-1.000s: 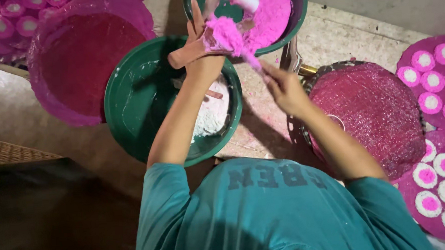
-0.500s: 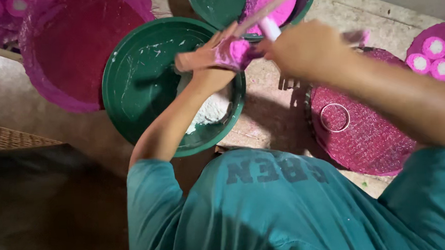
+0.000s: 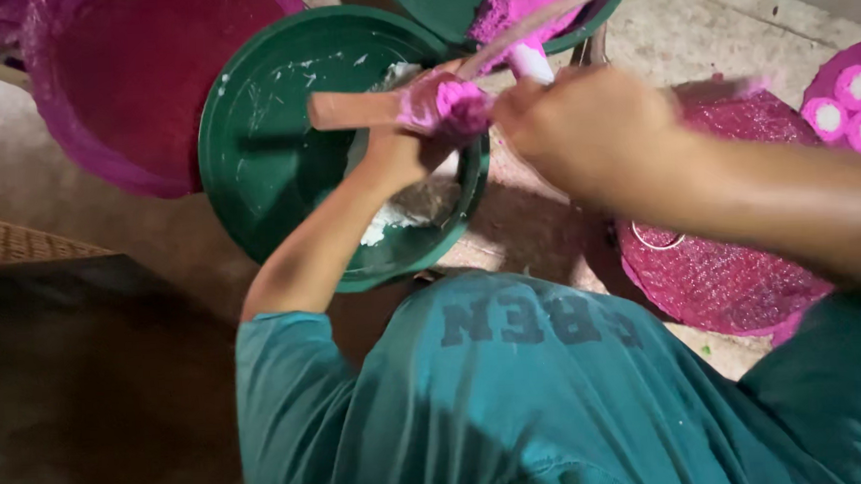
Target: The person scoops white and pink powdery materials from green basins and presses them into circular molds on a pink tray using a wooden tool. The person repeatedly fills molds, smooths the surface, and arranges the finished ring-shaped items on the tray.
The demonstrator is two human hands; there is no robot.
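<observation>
Head view, read from left to right. A magenta basin [image 3: 105,101] stood at far left, beside a green basin [image 3: 282,171] holding a white paste [image 3: 405,209]. Above the green basin's right rim, the left hand [image 3: 416,126] was closed around a wooden mould [image 3: 352,110], with a lump of pink dough [image 3: 458,100] packed at the end by its fingers. The right hand [image 3: 581,134], blurred, gripped a thin stick [image 3: 537,20] crossing the dough; how tightly it closed could not be told. A second green basin of pink dough [image 3: 526,1] sat behind. At right lay a pink woven tray [image 3: 732,268] and white-centred pink cakes [image 3: 846,108]. Risk, as judged: a hard stroke of the stick could knock dough off the mould into the white paste, since the lump sat past the fingers, unsupported.
</observation>
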